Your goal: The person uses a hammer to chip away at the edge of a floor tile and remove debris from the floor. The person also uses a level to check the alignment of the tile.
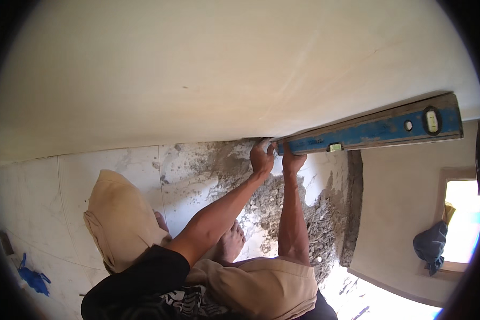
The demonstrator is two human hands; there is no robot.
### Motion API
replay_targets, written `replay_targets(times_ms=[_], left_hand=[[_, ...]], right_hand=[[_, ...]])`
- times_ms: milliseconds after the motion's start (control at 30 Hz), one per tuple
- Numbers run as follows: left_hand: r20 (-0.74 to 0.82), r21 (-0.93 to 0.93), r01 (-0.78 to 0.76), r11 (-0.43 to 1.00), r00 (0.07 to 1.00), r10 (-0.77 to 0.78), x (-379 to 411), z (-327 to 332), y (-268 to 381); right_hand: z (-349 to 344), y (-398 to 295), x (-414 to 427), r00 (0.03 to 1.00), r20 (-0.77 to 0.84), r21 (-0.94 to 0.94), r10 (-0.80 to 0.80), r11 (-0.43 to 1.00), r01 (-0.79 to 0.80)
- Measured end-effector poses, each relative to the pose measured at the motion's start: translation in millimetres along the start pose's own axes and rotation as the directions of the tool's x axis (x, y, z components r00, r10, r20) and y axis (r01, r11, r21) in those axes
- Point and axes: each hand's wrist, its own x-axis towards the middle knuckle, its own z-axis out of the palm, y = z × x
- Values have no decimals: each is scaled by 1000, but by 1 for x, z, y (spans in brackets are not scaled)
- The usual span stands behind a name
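A blue spirit level [378, 129] with worn, dirt-marked faces runs along the pale wall [208, 72], from my hands to the upper right. Its far end looks larger and nearer to me. My right hand [293, 161] grips the small-looking end from below, fingers behind the blue face. Just left of it, my left hand [262, 159] is at the wall's foot with its thumb by the tip of the level. Whether its fingers hold something thin cannot be made out. Grey mortar [228, 158] is smeared on the floor beneath both hands.
Marble-patterned white tiles [112, 160] cover the floor at left. Broken rubble [324, 228] lies beside my right forearm, below a second wall [400, 208]. A dark cloth bundle [430, 242] hangs at the bright window opening [462, 220]. A blue glove [33, 279] lies far left.
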Motion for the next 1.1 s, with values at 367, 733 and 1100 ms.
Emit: replay_targets(times_ms=[367,733,1100], left_hand=[[-5,77,31,997,1000,-31,26,-8,29],[-25,73,-86,994,996,88,31,3,21],[-106,52,4,999,994,1,10,15,28]], right_hand=[[8,-15,-6,994,-3,-4,113,994,-113],[-32,-17,-30,994,108,-140,-36,989,51],[-255,8,-222,849,95,58,520,848,-527]])
